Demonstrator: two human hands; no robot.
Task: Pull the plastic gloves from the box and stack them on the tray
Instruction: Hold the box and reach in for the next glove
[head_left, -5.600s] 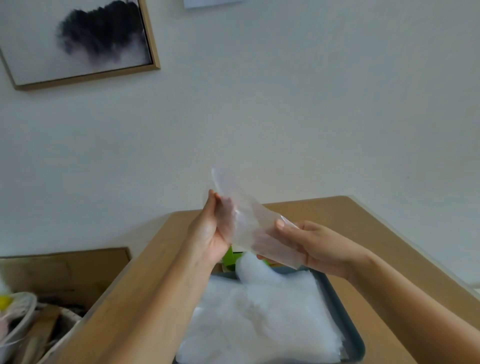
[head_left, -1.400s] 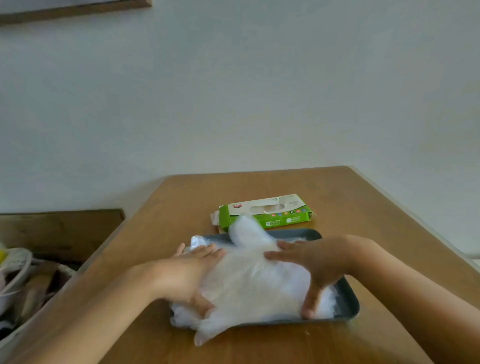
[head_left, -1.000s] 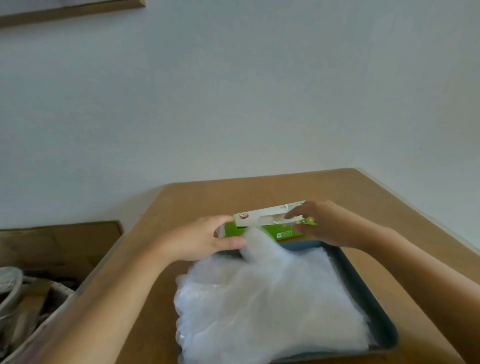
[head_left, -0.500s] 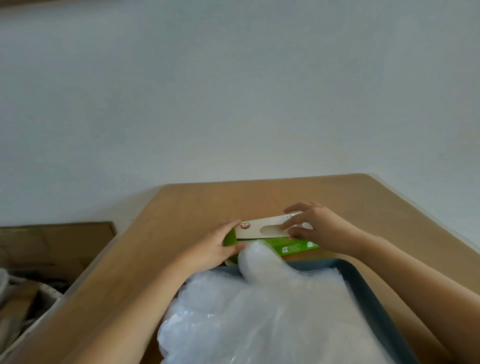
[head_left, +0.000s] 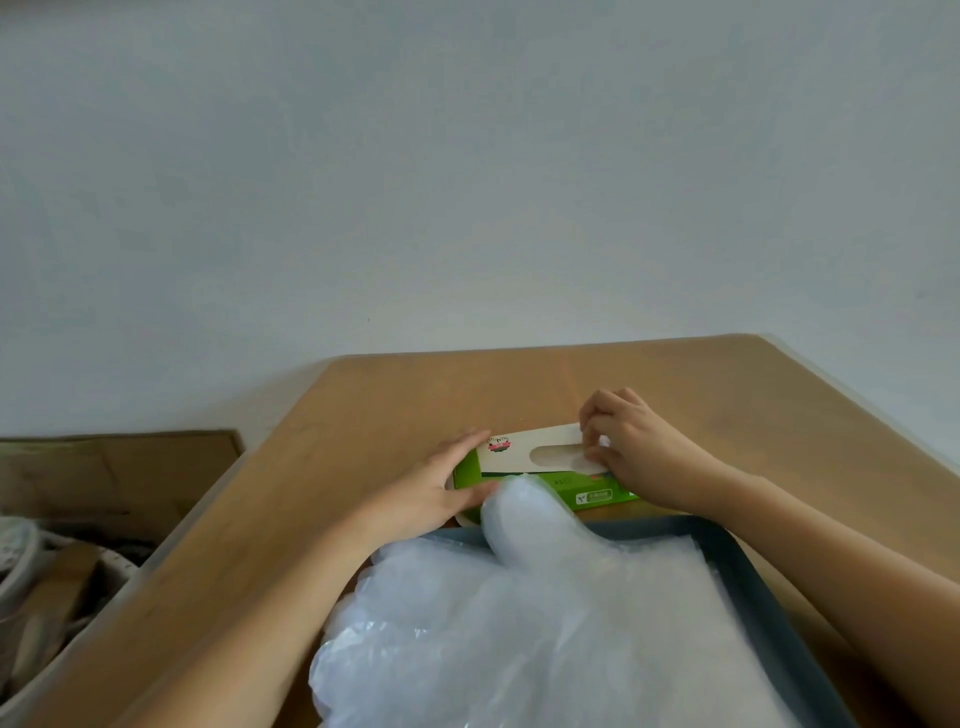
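A green and white glove box lies on the wooden table just beyond the dark grey tray. A thick pile of clear plastic gloves fills the tray, one thumb part sticking up in front of the box. My left hand grips the box's left end, fingers on top and thumb on the front. My right hand is at the right end of the box's slot, fingertips pinching a bit of clear glove there.
The wooden table ends at a pale wall behind. To the left, below table level, are a brown cardboard sheet and a basket of clutter. The table's right edge runs diagonally at far right.
Both hands left the glove pile and went to the box. The left hand now holds its left end; the right hand's fingers have curled at the slot, pinching a glove.
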